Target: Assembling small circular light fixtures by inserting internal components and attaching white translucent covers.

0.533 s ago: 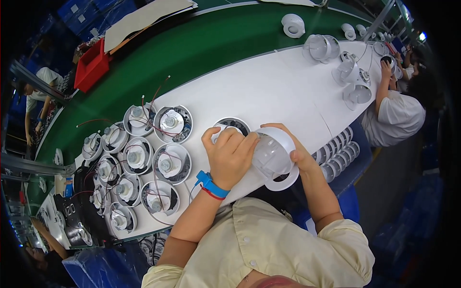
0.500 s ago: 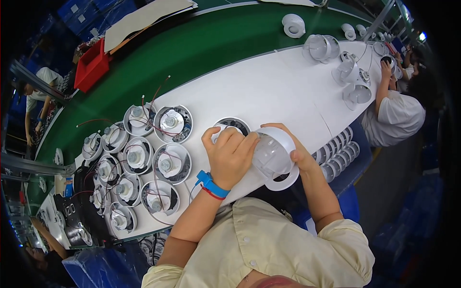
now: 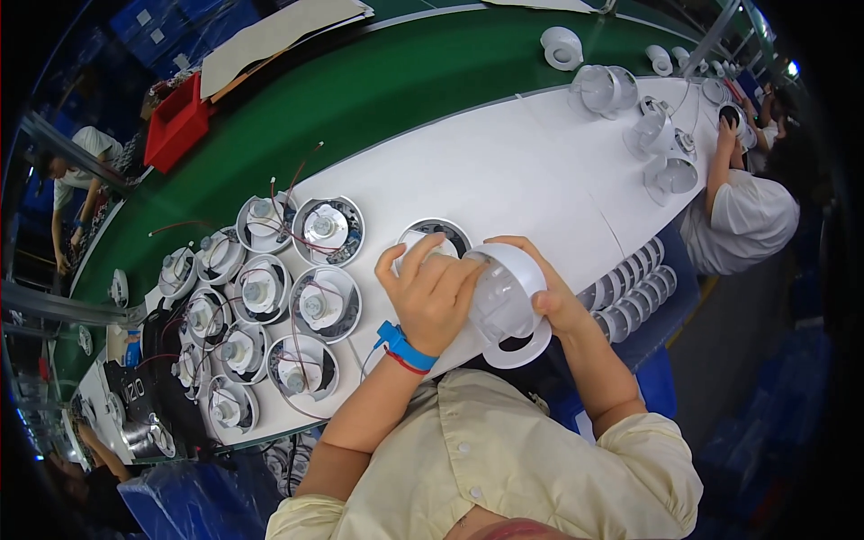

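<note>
My right hand (image 3: pixel 560 301) grips a white camera housing with a clear dome (image 3: pixel 504 292), thumb on its outer wall and fingers behind its far rim. The housing is tilted, its white ring-shaped end toward me. My left hand (image 3: pixel 430 292), a blue strap on its wrist, is beside the dome with bent, spread fingers. Its thumb side meets the housing's left edge; I see nothing clasped in it. Behind those fingers, a round white base with a dark inside (image 3: pixel 441 227) lies on the white table (image 3: pixel 540 171), partly covered by the hand.
Several round white camera bases (image 3: pixel 326 304) with red wires crowd the left side. More dome housings (image 3: pixel 673 175) stand at the far right near a co-worker (image 3: pixel 751 216). Stacked rings (image 3: pixel 634 292) fill a blue bin beside the table. A red tray (image 3: pixel 174 126) is beyond the green belt (image 3: pixel 423 67).
The housing has turned and shifted slightly left and down in my right hand. My left fingers have lifted and spread away from its rim.
</note>
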A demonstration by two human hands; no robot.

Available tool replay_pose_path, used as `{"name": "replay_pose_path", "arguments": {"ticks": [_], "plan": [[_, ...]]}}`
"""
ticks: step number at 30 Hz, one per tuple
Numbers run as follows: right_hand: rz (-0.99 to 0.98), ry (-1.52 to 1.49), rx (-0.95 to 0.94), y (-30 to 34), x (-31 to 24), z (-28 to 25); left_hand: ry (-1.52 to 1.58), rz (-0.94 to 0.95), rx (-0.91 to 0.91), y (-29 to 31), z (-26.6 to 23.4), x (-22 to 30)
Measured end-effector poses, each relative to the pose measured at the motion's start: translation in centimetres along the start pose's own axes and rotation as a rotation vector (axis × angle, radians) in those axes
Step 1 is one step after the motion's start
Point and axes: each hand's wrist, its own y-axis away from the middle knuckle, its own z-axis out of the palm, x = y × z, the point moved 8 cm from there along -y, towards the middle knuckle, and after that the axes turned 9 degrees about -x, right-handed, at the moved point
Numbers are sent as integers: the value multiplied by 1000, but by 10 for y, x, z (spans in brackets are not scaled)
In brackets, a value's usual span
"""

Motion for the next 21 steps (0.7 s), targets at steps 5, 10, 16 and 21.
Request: {"name": "replay_pose_path", "arguments": {"ticks": [5, 10, 16, 21], "plan": [[-58, 543, 279, 16, -21, -22, 4, -447, -32, 33, -12, -56], [-52, 579, 360, 11, -20, -20, 588, -725, -360, 68, 31, -90], [-123, 616, 419, 18, -13, -22, 589, -793, -567, 59, 51, -103], [-129, 344, 356, 19, 3, -23, 724, -872, -688, 57, 63, -88]]}}
